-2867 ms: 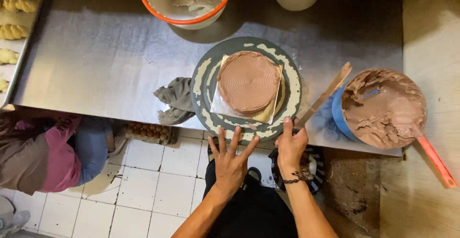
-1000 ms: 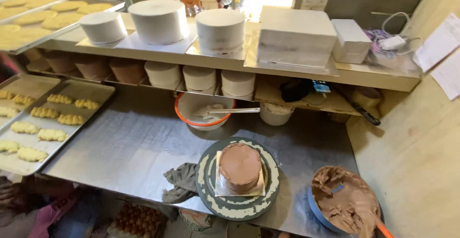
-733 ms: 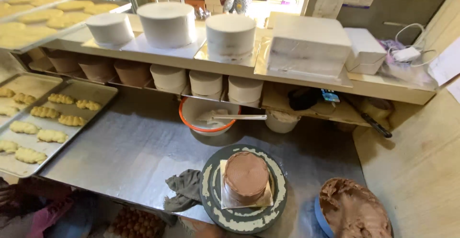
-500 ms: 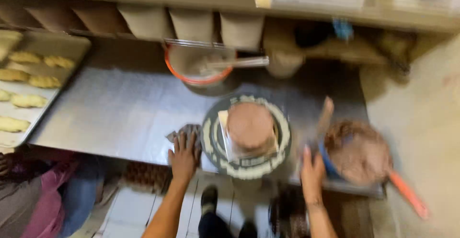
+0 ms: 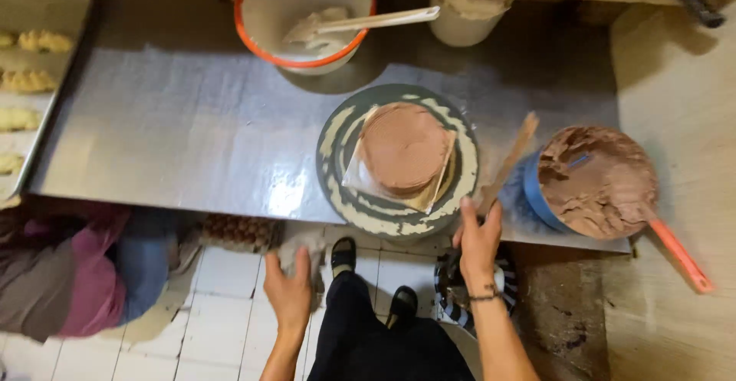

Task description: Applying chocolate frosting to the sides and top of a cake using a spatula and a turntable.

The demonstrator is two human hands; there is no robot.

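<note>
Steel table [image 5: 192, 120], cake [image 5: 404, 149] centred on turntable [image 5: 337, 132].
Left hand [image 5: 290, 293] now off table, grip closed on grey cloth [image 5: 300, 249]; right hand [image 5: 479, 237] now clamped on spatula [image 5: 507, 165] beside frosting bowl [image 5: 596, 182].

Dim, warm light overall. Glare flared off the steel table [image 5: 192, 143], brightest near its front edge, so the source was perhaps overhead. Deep shadow pooled under the shelf along the top and behind the bucket [image 5: 307, 24]. Motion blur softened everything, worst at the left hand [image 5: 290, 293], and the edges bowed slightly.
</note>
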